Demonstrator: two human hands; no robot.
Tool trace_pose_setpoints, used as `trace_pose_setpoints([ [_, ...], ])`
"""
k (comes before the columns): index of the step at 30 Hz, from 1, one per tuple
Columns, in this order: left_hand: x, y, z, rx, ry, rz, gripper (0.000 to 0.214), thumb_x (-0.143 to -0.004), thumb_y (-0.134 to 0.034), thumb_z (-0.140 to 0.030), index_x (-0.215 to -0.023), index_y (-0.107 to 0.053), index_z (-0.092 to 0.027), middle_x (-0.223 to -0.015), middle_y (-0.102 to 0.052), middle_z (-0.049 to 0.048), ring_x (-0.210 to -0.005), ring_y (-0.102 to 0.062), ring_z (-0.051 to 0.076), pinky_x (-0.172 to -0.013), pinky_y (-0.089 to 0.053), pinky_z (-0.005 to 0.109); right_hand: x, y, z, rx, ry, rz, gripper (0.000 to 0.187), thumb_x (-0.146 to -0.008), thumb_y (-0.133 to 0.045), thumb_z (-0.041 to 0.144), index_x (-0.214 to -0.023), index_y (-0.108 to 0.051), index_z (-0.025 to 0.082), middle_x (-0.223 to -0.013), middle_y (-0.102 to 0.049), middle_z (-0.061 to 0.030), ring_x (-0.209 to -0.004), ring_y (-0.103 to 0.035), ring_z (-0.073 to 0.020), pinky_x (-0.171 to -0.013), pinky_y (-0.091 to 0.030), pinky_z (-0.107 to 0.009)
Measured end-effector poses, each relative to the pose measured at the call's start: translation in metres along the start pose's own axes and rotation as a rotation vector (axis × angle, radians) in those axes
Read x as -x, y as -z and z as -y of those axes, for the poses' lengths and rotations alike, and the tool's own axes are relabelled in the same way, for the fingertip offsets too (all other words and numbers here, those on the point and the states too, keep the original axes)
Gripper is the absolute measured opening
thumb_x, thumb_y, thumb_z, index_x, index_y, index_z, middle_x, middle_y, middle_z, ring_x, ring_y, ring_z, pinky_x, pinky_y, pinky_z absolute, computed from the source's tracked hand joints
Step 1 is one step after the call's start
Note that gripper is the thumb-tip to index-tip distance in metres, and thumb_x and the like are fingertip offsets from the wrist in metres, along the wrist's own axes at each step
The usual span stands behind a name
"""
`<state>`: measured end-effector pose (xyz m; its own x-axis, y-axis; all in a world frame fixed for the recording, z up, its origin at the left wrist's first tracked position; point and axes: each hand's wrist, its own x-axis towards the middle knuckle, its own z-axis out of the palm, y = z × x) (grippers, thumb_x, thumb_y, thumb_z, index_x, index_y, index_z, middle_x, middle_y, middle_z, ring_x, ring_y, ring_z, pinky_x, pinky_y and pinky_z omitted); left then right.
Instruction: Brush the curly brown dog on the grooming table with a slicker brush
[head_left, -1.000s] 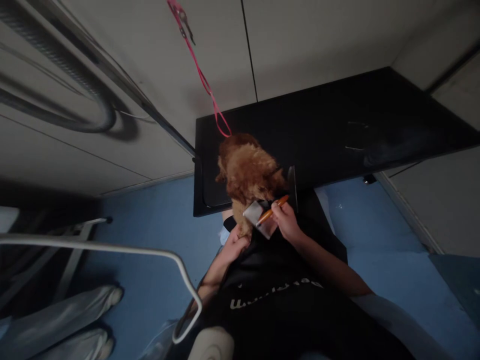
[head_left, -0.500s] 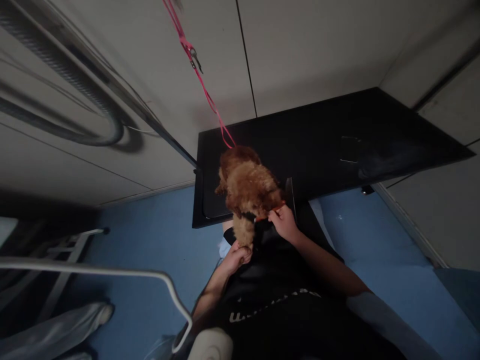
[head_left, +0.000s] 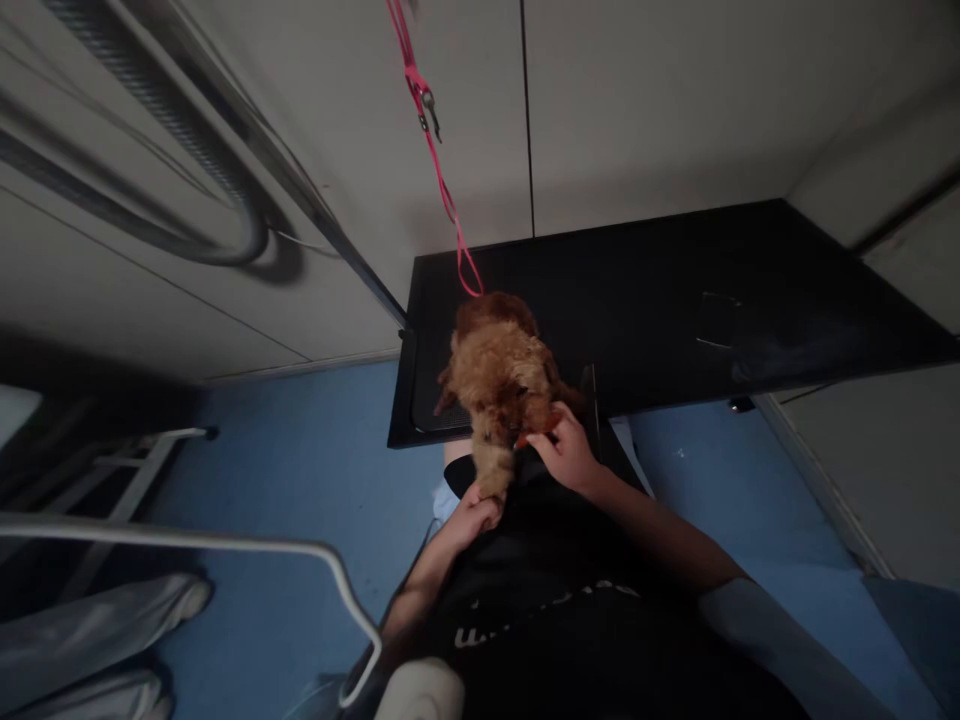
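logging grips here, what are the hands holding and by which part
Left hand: the curly brown-furred dog, by the end of one leg. Right hand: a slim orange-handled tool, by its handle.

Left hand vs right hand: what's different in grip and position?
Held thing: the left hand grips the end of the dog's outstretched leg; the right hand holds an orange handle.
Position: the left hand is lower in the picture, the right higher, close to the dog's body fur.
Shared: both are bare and gripping.
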<state>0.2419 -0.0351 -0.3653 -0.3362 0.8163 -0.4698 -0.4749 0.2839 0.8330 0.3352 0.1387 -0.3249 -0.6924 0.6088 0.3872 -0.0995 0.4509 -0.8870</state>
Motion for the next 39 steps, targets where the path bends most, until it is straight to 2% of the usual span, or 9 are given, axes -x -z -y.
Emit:
trace_pose_setpoints([
  [11, -0.003, 0.001, -0.003, 0.04, -0.02, 0.089, 0.016, -0.054, -0.052, -0.016, -0.07, -0.048, -0.017, -0.041, -0.033, -0.0106, -0.034, -0.022, 0.003, -0.037, -0.014, 0.02, -0.01, -0.002, 0.011, 0.007, 0.009, 0.008, 0.012, -0.078, -0.057, 0.032, -0.081, -0.057, 0.021, -0.079, -0.064, -0.0044, -0.077, -0.062, -0.0194, -0.075, -0.051, -0.034],
  [14, -0.005, -0.005, -0.003, 0.001, -0.061, 0.009, 0.043, -0.055, -0.053, -0.013, -0.098, -0.056, -0.016, -0.046, -0.041, -0.0101, -0.036, -0.026, 0.004, -0.038, -0.015, 0.02, -0.01, -0.002, 0.018, 0.054, -0.109, 0.033, 0.009, -0.079, -0.055, 0.03, -0.077, -0.056, 0.021, -0.075, -0.063, -0.0035, -0.07, -0.061, -0.018, -0.068, -0.051, -0.032],
  [18, -0.005, -0.017, -0.003, -0.011, -0.162, -0.076, 0.063, -0.059, -0.057, -0.012, -0.122, -0.05, -0.019, -0.063, -0.056, -0.0057, -0.044, -0.034, 0.006, -0.043, -0.023, 0.019, -0.012, -0.001, 0.024, 0.087, -0.064, -0.016, 0.011, -0.08, -0.054, 0.032, -0.079, -0.056, 0.021, -0.08, -0.063, -0.0049, -0.076, -0.061, -0.0187, -0.074, -0.05, -0.032],
  [21, -0.004, -0.023, -0.003, -0.038, -0.213, -0.074, 0.054, -0.063, -0.056, -0.012, -0.117, -0.055, -0.018, -0.066, -0.056, -0.0039, -0.052, -0.042, 0.009, -0.048, -0.03, 0.02, -0.016, -0.002, 0.025, 0.102, -0.145, 0.057, 0.012, -0.08, -0.052, 0.032, -0.077, -0.055, 0.021, -0.072, -0.062, -0.0027, -0.069, -0.059, -0.018, -0.067, -0.049, -0.031],
  [24, -0.005, -0.026, -0.005, -0.03, -0.291, -0.074, 0.051, -0.064, -0.057, -0.013, -0.114, -0.056, -0.019, -0.078, -0.06, -0.001, -0.066, -0.05, 0.012, -0.058, -0.038, 0.021, -0.015, -0.001, 0.025, 0.184, -0.119, -0.06, 0.012, -0.077, -0.055, 0.033, -0.077, -0.054, 0.021, -0.074, -0.061, -0.0041, -0.072, -0.058, -0.0191, -0.07, -0.048, -0.033],
  [28, -0.005, -0.023, -0.006, -0.03, -0.226, -0.017, 0.034, -0.063, -0.062, -0.018, -0.097, -0.058, -0.017, -0.056, -0.047, -0.0061, -0.047, -0.036, 0.007, -0.045, -0.028, 0.02, -0.006, 0.003, 0.026, 0.074, -0.124, 0.065, 0.01, -0.079, -0.053, 0.031, -0.079, -0.054, 0.021, -0.074, -0.062, -0.002, -0.071, -0.059, -0.0171, -0.07, -0.048, -0.03],
  [33, -0.005, -0.021, -0.007, 0.041, -0.211, 0.079, 0.045, -0.069, -0.068, -0.047, -0.101, -0.052, -0.019, -0.047, -0.038, -0.0104, -0.037, -0.026, 0.005, -0.038, -0.019, 0.019, -0.003, 0.01, 0.024, 0.027, -0.201, -0.136, 0.013, -0.08, -0.051, 0.034, -0.083, -0.052, 0.021, -0.077, -0.061, -0.0023, -0.074, -0.06, -0.0174, -0.07, -0.049, -0.031],
  [36, -0.009, -0.024, -0.003, 0.117, -0.227, -0.021, 0.058, -0.064, -0.059, -0.073, -0.082, -0.055, -0.019, -0.04, -0.037, -0.0085, -0.033, -0.026, 0.006, -0.036, -0.019, 0.021, -0.001, 0.012, 0.023, -0.043, -0.248, -0.077, 0.013, -0.08, -0.051, 0.034, -0.08, -0.052, 0.021, -0.073, -0.061, -0.0012, -0.07, -0.059, -0.0166, -0.068, -0.049, -0.03],
  [39, -0.012, -0.028, 0.0, 0.152, -0.202, -0.115, 0.066, -0.066, -0.046, -0.082, -0.068, -0.057, -0.017, -0.034, -0.036, -0.0047, -0.031, -0.028, 0.008, -0.034, -0.019, 0.024, 0.001, 0.013, 0.023, -0.046, -0.298, -0.205, 0.012, -0.081, -0.05, 0.034, -0.082, -0.05, 0.021, -0.07, -0.061, -0.0014, -0.069, -0.059, -0.0174, -0.069, -0.049, -0.032],
])
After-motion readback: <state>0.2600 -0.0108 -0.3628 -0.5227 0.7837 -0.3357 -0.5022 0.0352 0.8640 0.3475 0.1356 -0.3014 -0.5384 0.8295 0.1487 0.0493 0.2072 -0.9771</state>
